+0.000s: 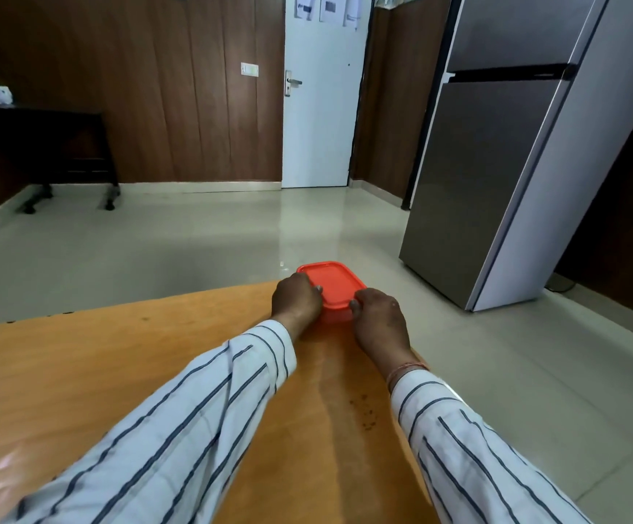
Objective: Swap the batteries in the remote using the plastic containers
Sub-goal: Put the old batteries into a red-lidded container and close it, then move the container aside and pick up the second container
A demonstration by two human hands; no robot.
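Wooden table (118,353) — lidded red container (335,283)

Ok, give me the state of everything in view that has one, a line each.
lid: red, seated on the container, closed.
container: upright at the far edge of the table, held by both hands.
left hand: curled round the container's left side, thumb on the lid.
right hand: curled round its right side, thumb on the lid.
door: shut.
fridge: both doors shut.
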